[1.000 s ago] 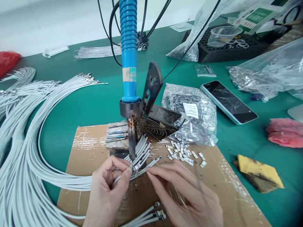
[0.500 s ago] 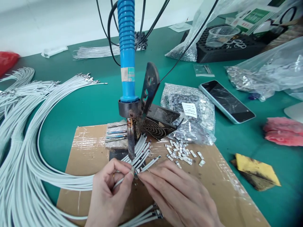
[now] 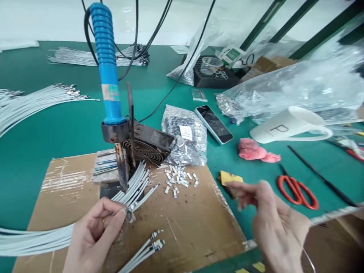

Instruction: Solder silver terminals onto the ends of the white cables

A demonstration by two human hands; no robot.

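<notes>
My left hand (image 3: 91, 235) is closed in a pinch on a fan of white wires (image 3: 136, 185), whose ends lie beside the tip of a blue-handled soldering iron (image 3: 106, 76) fixed upright in a metal stand. My right hand (image 3: 273, 223) is off to the right, past the cardboard mat (image 3: 184, 223), blurred, with fingers drawn together. A thin wire (image 3: 308, 258) curls out below it. A yellow sponge (image 3: 231, 178) lies just beyond its fingertips. Small metal terminals (image 3: 178, 178) are scattered on the cardboard.
A small black fan (image 3: 148, 146), a bag of terminals (image 3: 184, 136) and a phone (image 3: 213, 123) sit behind the mat. Red scissors (image 3: 297, 189), pink cloth (image 3: 254, 150) and a white jug (image 3: 287, 125) lie right. Long white wires (image 3: 34, 100) spread left. A few wires (image 3: 148, 246) lie near the mat's front.
My right hand left the wire ends and swung far to the right, near the yellow sponge. My head turned right too, shifting the whole scene left. My left hand kept its pinch on the wires.
</notes>
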